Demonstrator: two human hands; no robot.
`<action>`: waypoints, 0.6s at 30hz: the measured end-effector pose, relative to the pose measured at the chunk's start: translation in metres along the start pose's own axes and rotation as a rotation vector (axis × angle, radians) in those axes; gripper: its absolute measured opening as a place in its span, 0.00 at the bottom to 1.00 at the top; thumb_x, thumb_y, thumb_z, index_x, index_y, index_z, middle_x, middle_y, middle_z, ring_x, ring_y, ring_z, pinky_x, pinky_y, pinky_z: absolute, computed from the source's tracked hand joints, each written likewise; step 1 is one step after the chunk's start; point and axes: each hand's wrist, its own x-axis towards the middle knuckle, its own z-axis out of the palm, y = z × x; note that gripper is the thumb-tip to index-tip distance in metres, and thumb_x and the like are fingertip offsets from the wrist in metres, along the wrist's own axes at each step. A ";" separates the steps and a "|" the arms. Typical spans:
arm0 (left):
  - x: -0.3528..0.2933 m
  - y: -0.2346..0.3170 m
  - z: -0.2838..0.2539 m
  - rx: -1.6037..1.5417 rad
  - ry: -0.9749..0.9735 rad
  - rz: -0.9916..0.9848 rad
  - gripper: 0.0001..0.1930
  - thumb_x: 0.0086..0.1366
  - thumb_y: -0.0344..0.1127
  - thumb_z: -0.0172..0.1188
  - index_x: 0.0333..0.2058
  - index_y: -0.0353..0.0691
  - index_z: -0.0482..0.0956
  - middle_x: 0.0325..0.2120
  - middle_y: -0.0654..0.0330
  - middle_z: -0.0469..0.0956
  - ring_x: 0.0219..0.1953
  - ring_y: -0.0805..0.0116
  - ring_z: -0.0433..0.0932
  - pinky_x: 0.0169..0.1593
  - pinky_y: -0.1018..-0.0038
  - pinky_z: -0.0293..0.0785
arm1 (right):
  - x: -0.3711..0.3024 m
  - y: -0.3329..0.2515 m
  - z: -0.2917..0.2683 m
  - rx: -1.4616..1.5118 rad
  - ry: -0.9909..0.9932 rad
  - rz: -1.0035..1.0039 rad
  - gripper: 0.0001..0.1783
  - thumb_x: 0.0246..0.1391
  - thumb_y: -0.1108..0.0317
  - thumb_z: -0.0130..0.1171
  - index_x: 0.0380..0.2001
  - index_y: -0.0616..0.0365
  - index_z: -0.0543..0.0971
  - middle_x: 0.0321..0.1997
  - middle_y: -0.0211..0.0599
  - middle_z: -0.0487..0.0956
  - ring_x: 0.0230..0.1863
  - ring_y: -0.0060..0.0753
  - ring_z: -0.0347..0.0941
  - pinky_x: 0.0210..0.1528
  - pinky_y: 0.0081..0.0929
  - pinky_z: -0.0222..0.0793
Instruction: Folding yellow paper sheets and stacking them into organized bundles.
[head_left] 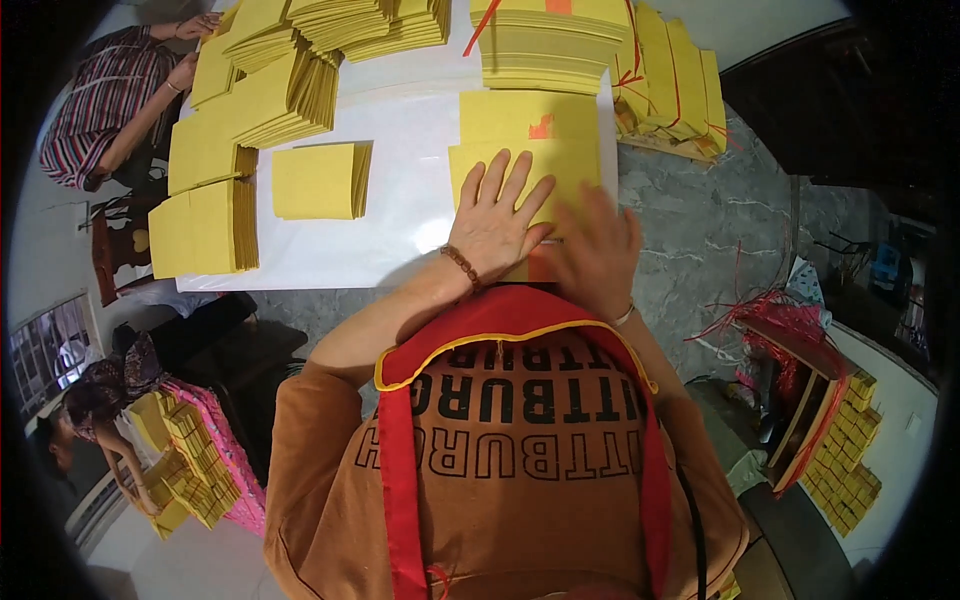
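My left hand (pixel 497 215) lies flat, fingers spread, on a stack of yellow paper sheets (pixel 570 160) at the near edge of a white table (pixel 410 200). A beaded bracelet circles that wrist. My right hand (pixel 597 250) is blurred, fingers apart, resting on the same stack's near right corner, beside an orange-red patch on the paper (pixel 541 262). Another yellow sheet with an orange mark (pixel 528 115) lies just beyond the stack.
Several piles of yellow sheets: a small one (pixel 320 180) at table centre, fanned ones (pixel 215 200) at left, tall ones (pixel 550 40) at the back, some tied with red string. A person in stripes (pixel 110 100) sits far left; another person (pixel 110 400) handles yellow bundles lower left.
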 end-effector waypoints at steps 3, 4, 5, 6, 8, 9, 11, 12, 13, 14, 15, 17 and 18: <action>0.000 0.000 -0.002 0.028 -0.043 0.013 0.29 0.56 0.50 0.56 0.55 0.47 0.66 0.58 0.51 0.58 0.61 0.50 0.52 0.60 0.52 0.47 | -0.017 -0.001 0.004 -0.031 -0.306 -0.159 0.36 0.48 0.44 0.53 0.56 0.54 0.66 0.65 0.39 0.58 0.66 0.42 0.51 0.61 0.61 0.39; -0.001 -0.002 -0.001 0.008 -0.031 0.022 0.29 0.55 0.50 0.56 0.55 0.47 0.66 0.58 0.51 0.57 0.61 0.50 0.52 0.60 0.52 0.47 | -0.018 0.003 0.007 -0.015 -0.308 -0.176 0.38 0.49 0.42 0.52 0.57 0.56 0.64 0.65 0.39 0.57 0.66 0.42 0.50 0.61 0.62 0.36; -0.002 -0.004 -0.002 -0.012 -0.018 0.032 0.29 0.54 0.50 0.57 0.54 0.46 0.66 0.58 0.51 0.57 0.62 0.50 0.51 0.60 0.52 0.47 | -0.019 0.005 0.009 0.001 -0.309 -0.194 0.40 0.50 0.41 0.50 0.58 0.58 0.62 0.65 0.39 0.57 0.67 0.42 0.48 0.62 0.63 0.33; -0.002 -0.006 -0.005 -0.013 -0.019 0.034 0.29 0.54 0.50 0.57 0.54 0.46 0.66 0.58 0.51 0.57 0.62 0.50 0.51 0.60 0.52 0.47 | -0.019 0.005 0.009 0.000 -0.309 -0.192 0.40 0.50 0.41 0.50 0.58 0.58 0.62 0.65 0.39 0.57 0.67 0.42 0.48 0.62 0.63 0.33; -0.001 -0.010 -0.012 -0.129 -0.027 0.110 0.30 0.53 0.48 0.58 0.55 0.45 0.65 0.59 0.52 0.56 0.60 0.52 0.53 0.59 0.55 0.49 | -0.017 0.005 0.010 0.053 -0.305 -0.175 0.40 0.49 0.41 0.51 0.58 0.59 0.62 0.65 0.39 0.57 0.67 0.42 0.49 0.62 0.63 0.32; -0.001 -0.010 -0.012 -0.125 -0.022 0.109 0.30 0.53 0.48 0.58 0.55 0.45 0.65 0.59 0.52 0.56 0.60 0.52 0.53 0.59 0.55 0.49 | -0.017 0.004 0.011 0.052 -0.301 -0.181 0.40 0.49 0.41 0.51 0.58 0.59 0.62 0.65 0.39 0.57 0.67 0.42 0.49 0.62 0.63 0.32; -0.003 -0.010 -0.012 -0.120 -0.051 0.139 0.30 0.53 0.47 0.59 0.54 0.43 0.65 0.57 0.53 0.58 0.57 0.53 0.57 0.57 0.57 0.53 | -0.016 0.002 0.010 0.078 -0.325 -0.146 0.42 0.50 0.41 0.50 0.60 0.59 0.60 0.65 0.40 0.57 0.68 0.44 0.47 0.63 0.61 0.31; -0.002 -0.011 -0.013 -0.112 -0.042 0.132 0.30 0.53 0.47 0.59 0.54 0.43 0.65 0.57 0.53 0.58 0.57 0.53 0.57 0.57 0.57 0.53 | -0.014 0.001 0.007 0.079 -0.320 -0.158 0.42 0.50 0.41 0.50 0.60 0.59 0.60 0.65 0.40 0.57 0.68 0.44 0.47 0.63 0.61 0.31; -0.003 -0.011 -0.013 -0.069 -0.056 0.176 0.30 0.53 0.46 0.58 0.54 0.41 0.66 0.56 0.52 0.60 0.55 0.54 0.59 0.55 0.60 0.55 | -0.008 0.001 -0.001 0.184 -0.391 -0.107 0.40 0.51 0.44 0.51 0.60 0.59 0.59 0.66 0.40 0.57 0.68 0.43 0.47 0.64 0.57 0.34; -0.004 -0.011 -0.014 -0.025 -0.072 0.216 0.30 0.53 0.46 0.58 0.53 0.39 0.66 0.55 0.52 0.61 0.53 0.55 0.60 0.54 0.63 0.56 | -0.004 0.003 -0.005 0.290 -0.465 -0.057 0.38 0.53 0.48 0.52 0.61 0.60 0.58 0.66 0.40 0.57 0.68 0.41 0.47 0.65 0.53 0.36; -0.005 -0.007 -0.013 -0.010 -0.063 0.196 0.30 0.53 0.46 0.58 0.53 0.39 0.66 0.55 0.52 0.61 0.53 0.55 0.60 0.54 0.63 0.56 | -0.005 0.013 -0.002 0.296 -0.467 -0.083 0.38 0.53 0.48 0.52 0.61 0.60 0.58 0.66 0.40 0.57 0.68 0.41 0.47 0.65 0.53 0.36; -0.007 0.007 -0.009 0.233 0.022 0.221 0.29 0.51 0.41 0.57 0.53 0.36 0.66 0.49 0.51 0.67 0.47 0.55 0.66 0.46 0.65 0.63 | -0.006 0.038 0.003 1.112 -0.443 0.327 0.33 0.56 0.58 0.51 0.62 0.60 0.56 0.65 0.41 0.58 0.67 0.37 0.51 0.66 0.41 0.44; -0.006 0.012 -0.007 0.360 0.058 0.231 0.29 0.50 0.39 0.57 0.52 0.35 0.67 0.46 0.50 0.69 0.44 0.55 0.68 0.43 0.66 0.67 | -0.005 0.043 0.000 1.228 -0.322 0.387 0.31 0.57 0.62 0.49 0.62 0.60 0.56 0.65 0.42 0.59 0.66 0.35 0.53 0.65 0.38 0.46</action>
